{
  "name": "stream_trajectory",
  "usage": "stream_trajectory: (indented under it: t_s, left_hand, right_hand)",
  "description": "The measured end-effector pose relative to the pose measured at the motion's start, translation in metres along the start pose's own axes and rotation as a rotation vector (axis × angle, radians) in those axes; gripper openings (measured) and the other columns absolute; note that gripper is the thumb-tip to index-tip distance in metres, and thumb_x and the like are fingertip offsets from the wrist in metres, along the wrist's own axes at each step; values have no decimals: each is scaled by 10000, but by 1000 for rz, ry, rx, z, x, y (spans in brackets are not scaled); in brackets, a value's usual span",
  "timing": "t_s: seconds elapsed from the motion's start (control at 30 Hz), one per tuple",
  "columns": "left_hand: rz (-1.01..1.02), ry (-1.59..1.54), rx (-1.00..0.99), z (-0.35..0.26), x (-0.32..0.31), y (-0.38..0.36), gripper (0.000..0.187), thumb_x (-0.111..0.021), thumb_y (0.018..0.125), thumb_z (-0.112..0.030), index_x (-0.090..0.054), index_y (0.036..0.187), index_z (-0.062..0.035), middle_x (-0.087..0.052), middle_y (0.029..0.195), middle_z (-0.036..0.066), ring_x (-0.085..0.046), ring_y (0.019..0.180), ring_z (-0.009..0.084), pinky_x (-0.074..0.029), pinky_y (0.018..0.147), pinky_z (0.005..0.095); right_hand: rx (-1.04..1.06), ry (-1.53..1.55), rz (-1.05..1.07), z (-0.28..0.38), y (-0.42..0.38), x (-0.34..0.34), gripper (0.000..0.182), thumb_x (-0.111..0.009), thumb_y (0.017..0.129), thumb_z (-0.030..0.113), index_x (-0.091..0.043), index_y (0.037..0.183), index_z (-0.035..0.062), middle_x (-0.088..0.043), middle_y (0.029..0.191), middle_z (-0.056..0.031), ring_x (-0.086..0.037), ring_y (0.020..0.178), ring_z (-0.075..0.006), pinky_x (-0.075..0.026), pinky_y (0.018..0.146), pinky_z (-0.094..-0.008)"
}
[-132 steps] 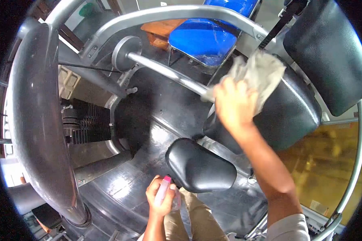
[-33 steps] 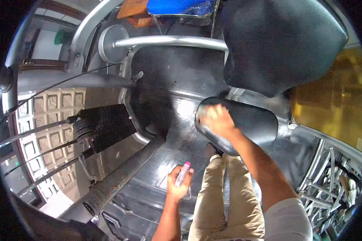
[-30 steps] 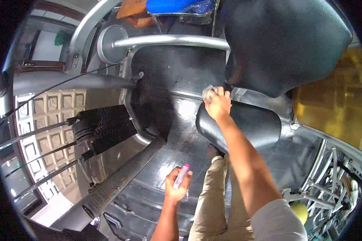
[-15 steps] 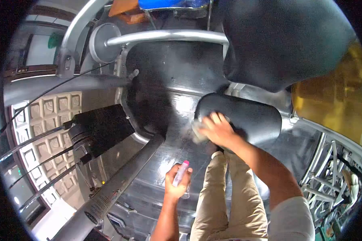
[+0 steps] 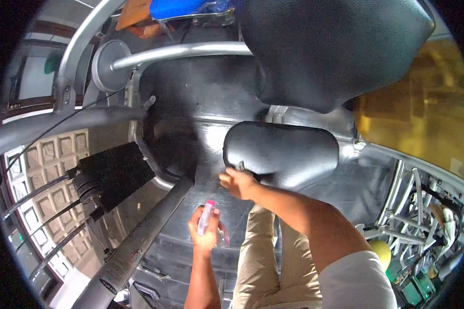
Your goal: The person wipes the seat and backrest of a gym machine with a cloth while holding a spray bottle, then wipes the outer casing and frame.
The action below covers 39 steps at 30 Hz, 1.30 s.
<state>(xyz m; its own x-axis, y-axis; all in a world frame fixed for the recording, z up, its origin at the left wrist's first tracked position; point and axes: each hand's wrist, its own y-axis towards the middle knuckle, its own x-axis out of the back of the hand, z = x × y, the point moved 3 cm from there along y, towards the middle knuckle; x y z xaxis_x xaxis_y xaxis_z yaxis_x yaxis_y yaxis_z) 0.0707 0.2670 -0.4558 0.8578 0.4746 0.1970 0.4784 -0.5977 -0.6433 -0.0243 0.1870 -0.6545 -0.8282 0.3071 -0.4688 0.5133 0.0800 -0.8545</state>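
Note:
In the head view my left hand (image 5: 203,232) grips a clear bottle (image 5: 206,219) with a pink top, held upright above the floor. My right hand (image 5: 238,184) is at the lower left edge of a black padded cushion (image 5: 283,147), its fingers curled around a greyish cloth (image 5: 241,166). Most of the cloth is hidden behind the hand. Light glints off the cushion's smooth surface.
A large black padded seat back (image 5: 335,51) rises at the upper right, beside a yellow panel (image 5: 417,108). Grey metal tubes (image 5: 139,242) of a machine frame run along the left. A blue seat (image 5: 183,7) shows at the top.
My right hand has moved from the cushion's left top down to its lower edge, and the cloth shows less. The view has shifted right. My left hand still holds the bottle.

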Motion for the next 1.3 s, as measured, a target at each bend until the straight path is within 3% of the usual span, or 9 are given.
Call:
stream_trajectory:
  t_s: [0.13,0.27,0.4,0.5,0.63,0.8,0.97,1.17,1.3]
  left_hand:
    - [-17,-11,-92,5,0,3,199,-668,939,-172,-607,890,12,-622,713,83,-585,495,148,-486,472,298]
    - [-19,9,-120,22,0,13,242,-685,932,-220,-606,910,8,-625,722,91,-590,496,153,-481,458,305]
    - [-41,-9,-101,17,9,8,233,-663,932,-207,-596,931,17,-643,770,112,-602,497,174,-488,455,310]
    - [-8,-123,-125,6,11,6,229,-648,932,-200,-587,974,17,-658,821,136,-607,496,195,-491,453,317]
    - [-45,-142,-113,-4,12,12,168,-678,938,-134,-615,864,4,-613,675,59,-602,518,137,-458,476,273]
    - [-33,-126,-106,-11,13,13,195,-685,936,-155,-615,859,11,-615,687,63,-603,524,136,-475,485,282]
    - [6,-66,-97,2,5,16,191,-678,936,-156,-615,870,12,-621,709,71,-605,525,136,-484,484,291]
    - [81,-58,-100,-10,-19,11,164,-663,930,-131,-614,878,17,-615,711,67,-605,524,135,-484,485,289]
    - [93,-88,-95,-28,-28,8,138,-657,921,-104,-616,873,20,-616,721,64,-608,535,133,-490,499,286]
  right_hand:
    - [64,31,-14,9,16,0,351,-547,992,297,-612,1241,58,-645,1180,-54,-560,1137,-220,-421,965,-450]
    - [1119,-2392,-604,123,-26,-101,299,-527,947,311,-730,1113,167,-599,1252,-74,-523,1192,-313,-448,951,-474]
    - [827,-1990,-886,187,-55,-94,401,-519,922,451,-736,1156,207,-587,1293,-51,-517,1201,-316,-443,991,-471]
    - [1253,-1892,-853,158,-77,-57,321,-636,863,407,-737,1042,161,-579,1171,-66,-527,1066,-336,-473,864,-474]
    - [1589,-2197,-418,60,-121,13,313,-707,783,431,-717,995,201,-543,1292,-61,-496,1117,-318,-426,867,-501]
    - [1302,-2458,-79,67,-116,25,257,-626,855,395,-706,1085,313,-530,1324,-2,-485,1169,-292,-390,953,-505]
    - [1168,-1841,-908,163,-63,-79,266,-640,824,324,-740,1062,262,-575,1287,-25,-476,1151,-288,-413,910,-434]
    - [969,-2123,-595,169,-49,-88,386,-576,886,458,-726,1162,234,-591,1359,-42,-470,1308,-267,-368,1066,-453]
    - [721,-1877,-924,212,-104,-9,377,-530,919,468,-743,1091,209,-712,1167,-122,-668,1105,-306,-510,969,-441]
